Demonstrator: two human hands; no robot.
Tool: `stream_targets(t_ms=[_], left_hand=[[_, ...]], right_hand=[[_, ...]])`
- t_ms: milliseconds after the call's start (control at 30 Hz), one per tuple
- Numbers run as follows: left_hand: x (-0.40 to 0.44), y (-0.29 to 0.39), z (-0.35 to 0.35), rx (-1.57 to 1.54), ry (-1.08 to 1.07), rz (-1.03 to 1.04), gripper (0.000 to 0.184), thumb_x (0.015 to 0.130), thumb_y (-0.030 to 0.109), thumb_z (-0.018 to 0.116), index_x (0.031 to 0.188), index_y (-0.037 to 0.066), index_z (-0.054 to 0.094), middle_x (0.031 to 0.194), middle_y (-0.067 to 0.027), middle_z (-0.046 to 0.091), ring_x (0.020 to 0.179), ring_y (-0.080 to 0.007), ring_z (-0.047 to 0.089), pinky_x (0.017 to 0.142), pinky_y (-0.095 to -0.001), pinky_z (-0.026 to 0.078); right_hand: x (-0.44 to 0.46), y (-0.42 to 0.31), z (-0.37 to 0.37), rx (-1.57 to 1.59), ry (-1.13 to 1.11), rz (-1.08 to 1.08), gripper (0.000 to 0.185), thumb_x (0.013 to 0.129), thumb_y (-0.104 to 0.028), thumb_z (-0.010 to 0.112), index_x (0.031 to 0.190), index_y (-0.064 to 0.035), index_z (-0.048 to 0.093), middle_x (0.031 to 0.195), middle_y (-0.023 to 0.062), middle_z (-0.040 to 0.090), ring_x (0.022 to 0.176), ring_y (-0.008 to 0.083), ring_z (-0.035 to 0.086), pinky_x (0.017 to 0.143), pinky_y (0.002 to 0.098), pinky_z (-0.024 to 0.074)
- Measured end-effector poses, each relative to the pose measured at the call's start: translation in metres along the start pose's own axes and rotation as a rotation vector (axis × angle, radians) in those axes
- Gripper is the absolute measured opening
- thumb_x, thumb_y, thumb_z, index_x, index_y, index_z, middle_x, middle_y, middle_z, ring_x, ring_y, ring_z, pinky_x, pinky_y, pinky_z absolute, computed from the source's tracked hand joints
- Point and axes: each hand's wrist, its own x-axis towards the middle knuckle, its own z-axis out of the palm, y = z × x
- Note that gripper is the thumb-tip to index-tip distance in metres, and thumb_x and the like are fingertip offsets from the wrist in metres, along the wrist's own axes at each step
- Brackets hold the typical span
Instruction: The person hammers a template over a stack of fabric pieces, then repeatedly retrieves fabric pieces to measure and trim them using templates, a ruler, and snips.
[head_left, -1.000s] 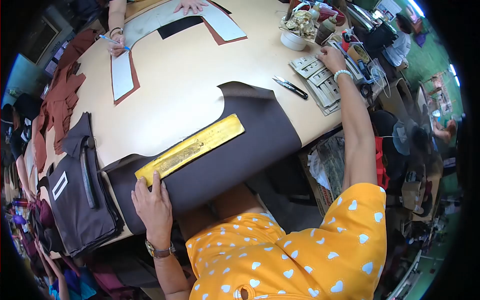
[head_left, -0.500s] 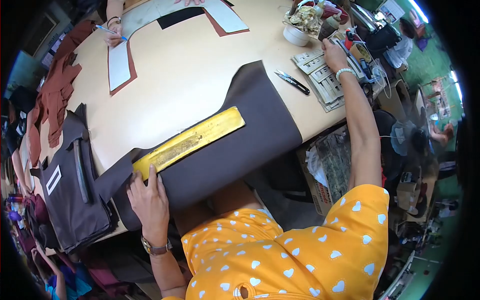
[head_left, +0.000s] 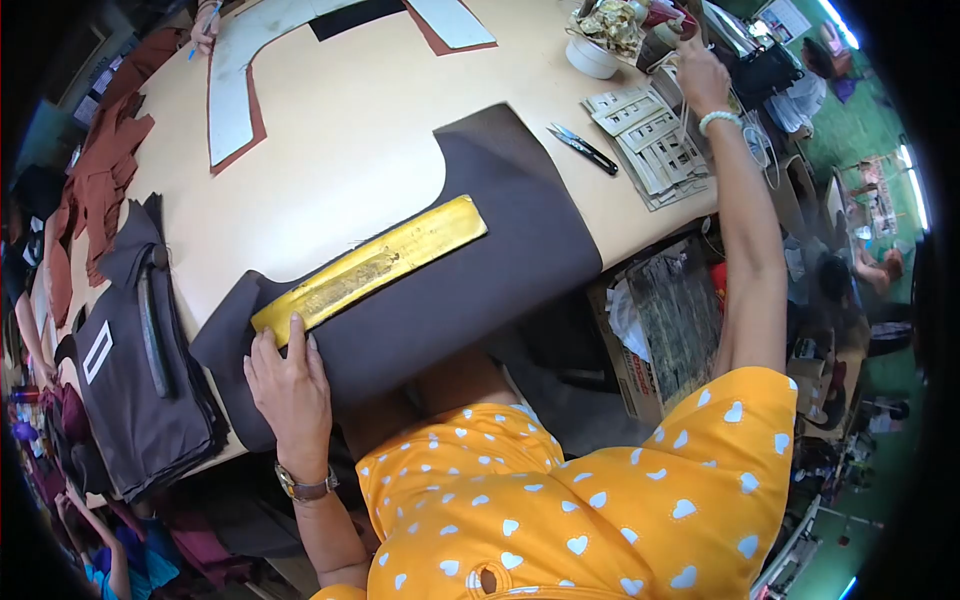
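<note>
Right hand (head_left: 705,80) moved past slotted templates (head_left: 655,140) toward dark bottle (head_left: 657,47), grip unclear; left hand (head_left: 293,392) touched yellow bar (head_left: 372,262), fingers slightly spread, apparently steadying dark sheet (head_left: 515,235).

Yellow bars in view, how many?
1: the yellow bar lies on the dark sheet, the left hand's fingertips at its left end. Any in the far-right clutter could be hidden.

Out from the view's middle, black-handled snips (head_left: 590,153) lie at 1 o'clock, with a white tub (head_left: 592,60) beyond; a white pattern (head_left: 232,110) on reddish-brown material spans 10 to 11, loose reddish-brown pieces (head_left: 100,195) at 10, a hammer (head_left: 152,335) atop a dark pile (head_left: 120,420) at 9, a carton (head_left: 640,385) at 4
</note>
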Motion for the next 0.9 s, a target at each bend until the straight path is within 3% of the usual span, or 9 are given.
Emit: stream_targets(t_ms=[100,167,233,300,367,433,567,700,900], left_hand=[[0.002,0.0,0.0,-0.022,-0.005,-0.001,0.03,0.085,0.014,0.058,0.114,0.007,0.06,0.099,-0.0163,0.053,0.091,-0.0314,0.052,0.081,-0.0402,0.042],[0.001,-0.002,-0.001,-0.037,-0.019,0.004,0.028,0.086,0.015,0.057,0.113,0.007,0.06,0.096,-0.0155,0.053,0.088,-0.0304,0.052,0.08,-0.0396,0.042],[0.004,-0.004,-0.004,-0.03,-0.027,0.022,0.027,0.086,0.015,0.056,0.112,0.008,0.061,0.092,-0.0146,0.053,0.086,-0.0293,0.052,0.079,-0.0388,0.041],[0.008,-0.007,-0.008,-0.074,-0.067,0.017,0.022,0.086,0.016,0.055,0.106,0.007,0.063,0.089,-0.0134,0.053,0.086,-0.0293,0.052,0.08,-0.0397,0.041],[0.013,-0.014,-0.011,-0.146,-0.137,0.009,0.02,0.085,0.015,0.056,0.102,0.007,0.063,0.089,-0.0132,0.052,0.088,-0.0303,0.052,0.083,-0.0436,0.042],[0.019,-0.024,-0.01,-0.298,-0.138,0.044,0.018,0.085,0.012,0.056,0.101,0.004,0.062,0.089,-0.0134,0.054,0.086,-0.0303,0.054,0.078,-0.0392,0.043],[0.029,-0.052,0.001,-0.567,-0.152,0.113,0.018,0.083,0.005,0.055,0.1,0.0,0.06,0.092,-0.0143,0.057,0.088,-0.0305,0.057,0.076,-0.0356,0.046],[0.027,-0.065,0.007,-0.776,-0.184,0.029,0.03,0.082,0.002,0.054,0.112,-0.001,0.054,0.096,-0.0142,0.058,0.09,-0.0275,0.058,0.079,-0.0341,0.046],[0.012,-0.064,0.014,-0.863,-0.13,-0.004,0.048,0.082,0.003,0.055,0.128,0.002,0.043,0.102,-0.0136,0.057,0.096,-0.0246,0.056,0.085,-0.0327,0.044]], right_hand=[[0.011,0.004,-0.055,0.047,0.064,0.147,0.024,0.082,-0.017,0.061,0.103,-0.0045,0.06,0.093,0.0087,0.066,0.08,0.0281,0.064,0.073,0.0314,0.0509],[0.015,-0.01,-0.108,0.304,0.101,0.42,0.025,0.077,-0.006,0.046,0.086,-0.001,0.068,0.084,0.0182,0.064,0.087,0.0289,0.061,0.08,0.0357,0.0461],[0.016,-0.009,-0.122,0.704,0.495,0.24,0.034,0.076,-0.005,0.039,0.094,0.0177,0.057,0.083,0.0332,0.061,0.076,0.0409,0.062,0.071,0.0423,0.0501],[0.017,0.007,-0.131,1.274,0.319,0.501,0.02,0.085,-0.013,0.061,0.101,-0.0021,0.06,0.093,0.0079,0.066,0.08,0.0195,0.064,0.074,0.0271,0.0507],[-0.012,-0.026,-0.164,1.687,0.239,0.476,0.022,0.08,-0.011,0.065,0.098,-0.0015,0.058,0.093,0.0086,0.064,0.082,0.0188,0.064,0.068,0.0317,0.0517],[-0.05,-0.06,-0.177,1.917,0.061,0.452,0.021,0.081,-0.007,0.065,0.1,0.0013,0.059,0.092,0.0096,0.065,0.082,0.0125,0.063,0.066,0.0252,0.0506],[-0.122,-0.171,-0.199,1.94,-0.287,0.545,0.029,0.081,-0.007,0.064,0.109,-0.0003,0.058,0.093,0.0058,0.065,0.08,0.0084,0.062,0.063,0.0196,0.0477],[-0.178,-0.24,-0.196,2.025,-0.686,0.611,0.029,0.082,-0.006,0.063,0.11,-0.0004,0.057,0.096,0.0076,0.066,0.077,0.007,0.062,0.06,0.0171,0.0483],[-0.19,-0.287,-0.206,1.91,-0.752,0.531,0.037,0.081,0.0,0.061,0.116,0.0032,0.051,0.09,0.0089,0.065,0.074,0.0081,0.061,0.058,0.0177,0.0493]])
